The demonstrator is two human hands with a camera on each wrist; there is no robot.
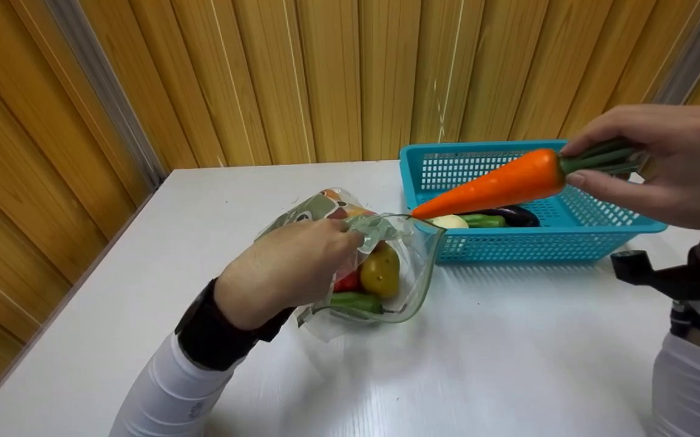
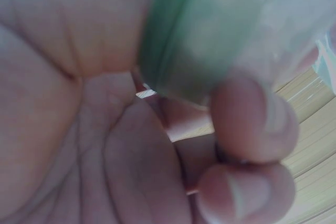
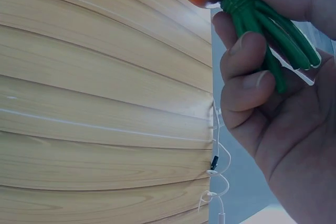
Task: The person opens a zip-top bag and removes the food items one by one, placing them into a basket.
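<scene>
By its green stalks, my right hand holds an orange carrot, thumb and fingers pinching the stem end. The carrot slants down to the left, its tip beside the mouth of a clear plastic bag with green edging. My left hand grips the bag's upper edge, and the left wrist view shows the green-edged plastic between thumb and fingers. Through the bag's opening I see a yellowish round fruit or vegetable, a green vegetable and something red. The right wrist view shows the stalks in the fingers.
A turquoise plastic basket stands at the back right of the white table. Inside it lie a dark eggplant, a green vegetable and a pale round item. A wood-panelled wall rises behind the table.
</scene>
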